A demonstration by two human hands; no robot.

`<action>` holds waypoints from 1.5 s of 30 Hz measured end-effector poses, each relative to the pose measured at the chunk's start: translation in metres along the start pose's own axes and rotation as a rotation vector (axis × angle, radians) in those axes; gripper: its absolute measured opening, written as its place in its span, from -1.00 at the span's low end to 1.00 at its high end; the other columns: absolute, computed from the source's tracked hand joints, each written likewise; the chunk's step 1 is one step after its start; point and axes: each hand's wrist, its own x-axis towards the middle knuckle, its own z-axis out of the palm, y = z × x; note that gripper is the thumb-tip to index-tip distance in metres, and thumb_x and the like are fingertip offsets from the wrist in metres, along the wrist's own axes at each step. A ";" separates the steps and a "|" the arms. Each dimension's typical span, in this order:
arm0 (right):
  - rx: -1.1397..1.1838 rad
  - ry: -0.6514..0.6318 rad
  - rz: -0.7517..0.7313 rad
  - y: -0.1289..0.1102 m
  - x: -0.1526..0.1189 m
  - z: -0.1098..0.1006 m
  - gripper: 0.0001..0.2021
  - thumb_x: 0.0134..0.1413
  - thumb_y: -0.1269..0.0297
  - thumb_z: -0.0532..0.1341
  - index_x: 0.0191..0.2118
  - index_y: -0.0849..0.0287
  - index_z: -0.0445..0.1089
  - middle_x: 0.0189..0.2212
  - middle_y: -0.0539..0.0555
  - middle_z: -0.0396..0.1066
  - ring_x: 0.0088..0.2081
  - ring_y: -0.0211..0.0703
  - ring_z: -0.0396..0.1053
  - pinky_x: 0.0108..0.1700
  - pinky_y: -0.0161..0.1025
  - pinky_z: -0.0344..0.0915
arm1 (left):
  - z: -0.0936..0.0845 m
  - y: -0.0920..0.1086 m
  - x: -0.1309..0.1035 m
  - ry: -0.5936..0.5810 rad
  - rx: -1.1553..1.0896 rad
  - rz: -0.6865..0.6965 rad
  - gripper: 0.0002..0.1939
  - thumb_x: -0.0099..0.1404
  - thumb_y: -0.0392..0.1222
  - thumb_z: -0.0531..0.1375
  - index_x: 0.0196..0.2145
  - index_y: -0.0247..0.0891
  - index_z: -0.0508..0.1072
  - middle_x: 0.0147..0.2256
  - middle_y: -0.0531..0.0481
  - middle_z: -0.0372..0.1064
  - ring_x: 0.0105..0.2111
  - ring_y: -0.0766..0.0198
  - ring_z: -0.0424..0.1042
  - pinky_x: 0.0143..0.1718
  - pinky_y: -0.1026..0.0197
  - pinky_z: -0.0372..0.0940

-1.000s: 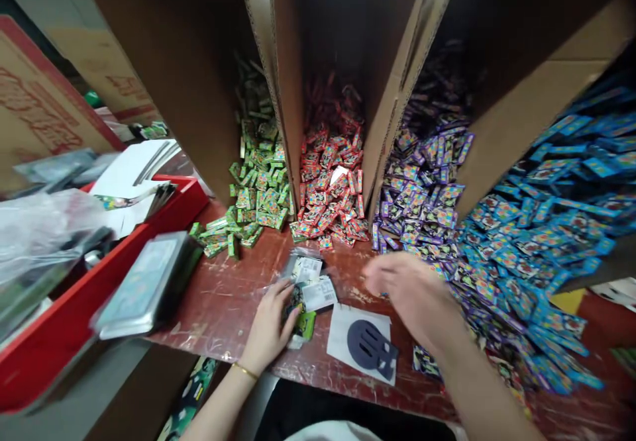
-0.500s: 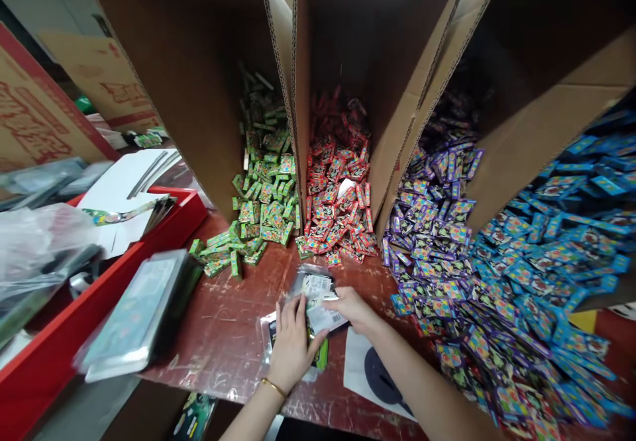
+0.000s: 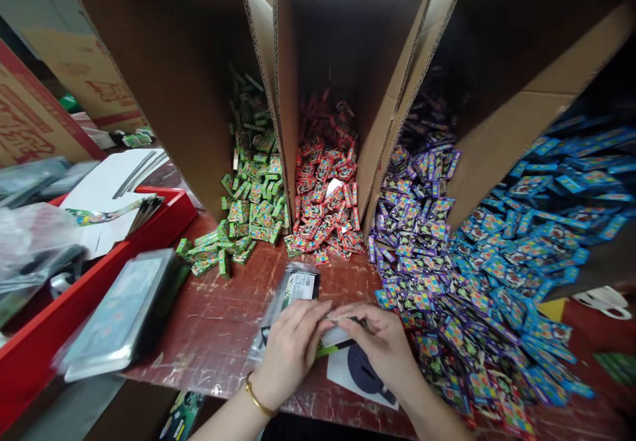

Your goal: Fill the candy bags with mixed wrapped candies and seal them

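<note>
My left hand [image 3: 293,338] and my right hand [image 3: 375,335] meet over the front of the table, fingertips pinched together. Between them is the edge of a flat clear plastic packet [image 3: 339,336], with a pale panel and a green strip showing; my fingers cover much of it. Just beyond my left hand lie clear plastic packets [image 3: 301,285] with a white barcode label and black edging. A gold bracelet [image 3: 259,398] circles my left wrist. Under my right hand, a white sheet [image 3: 338,369] with a dark round shape [image 3: 365,368] rests on the table.
Upright cardboard boxes [image 3: 283,97] hold heaps of small green packs [image 3: 253,209], red packs [image 3: 325,216], purple packs [image 3: 412,216] and blue packs [image 3: 517,249]. Purple and blue ones spill over the right side. At left are a stack of plastic-sleeved packets [image 3: 122,308] and a red tray [image 3: 99,281].
My hands have come together at the packet's edge, nearer to me. My left hand no longer lies flat on the packets. The view has shifted slightly right.
</note>
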 end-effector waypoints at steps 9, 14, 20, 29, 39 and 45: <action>-0.608 0.344 -0.409 -0.022 -0.020 -0.034 -0.88 -0.08 0.20 0.31 -0.34 0.00 0.45 -0.30 0.10 0.48 -0.20 0.05 0.38 -0.09 0.00 0.22 | 0.011 0.016 0.012 0.005 -0.084 0.121 -0.73 0.31 -0.37 0.00 -0.07 -0.28 0.35 -0.35 -0.11 0.43 -0.39 0.26 0.37 -0.37 0.21 0.32; -0.813 -0.020 -0.496 -0.032 -0.004 -0.058 -0.88 0.10 0.28 0.15 -0.41 0.00 0.41 -0.45 -0.02 0.48 -0.32 -0.10 0.41 -0.05 -0.03 0.11 | 0.002 0.029 0.030 -0.126 -0.018 0.097 -0.82 0.35 -0.26 0.01 -0.25 -0.31 0.39 -0.41 -0.08 0.40 -0.40 0.25 0.35 -0.35 0.21 0.29; -0.753 0.031 -0.345 -0.025 0.007 -0.110 -0.85 0.08 0.24 0.17 -0.47 0.07 0.42 -0.46 0.00 0.50 -0.39 -0.13 0.41 -0.01 -0.07 0.10 | -0.017 0.016 0.002 -0.348 -0.002 -0.128 -0.67 0.37 -0.12 -0.02 -0.46 -0.29 0.39 -0.49 -0.03 0.34 -0.48 0.29 0.33 -0.43 0.27 0.26; -0.651 0.105 -0.256 -0.022 0.003 -0.063 -0.78 -0.03 0.14 0.26 -0.21 0.02 0.45 -0.26 0.04 0.48 -0.12 -0.06 0.35 0.07 -0.02 0.12 | 0.021 0.027 0.028 -0.217 -0.352 -0.365 -0.64 0.32 -0.10 0.05 -0.56 -0.30 0.39 -0.60 0.07 0.24 -0.55 0.36 0.25 -0.50 0.34 0.15; -0.057 0.198 0.148 0.011 -0.011 -0.052 -0.70 -0.21 0.13 0.32 -0.68 0.20 0.30 -0.70 -0.04 0.33 -0.65 -0.33 0.19 -0.58 -0.37 0.15 | 0.035 0.036 0.050 -0.097 -0.812 -0.699 -0.67 0.13 -0.01 0.22 -0.61 -0.33 0.37 -0.64 0.11 0.22 -0.63 0.43 0.10 -0.64 0.39 0.06; 0.037 -0.005 0.324 0.046 -0.045 -0.018 -0.68 -0.12 0.03 0.28 -0.54 0.23 0.43 -0.57 0.08 0.45 -0.49 -0.12 0.40 -0.38 -0.23 0.35 | 0.033 0.029 0.062 0.020 -0.803 -0.825 -0.64 0.13 0.06 0.21 -0.56 -0.32 0.37 -0.59 0.07 0.33 -0.58 0.34 0.27 -0.55 0.34 0.22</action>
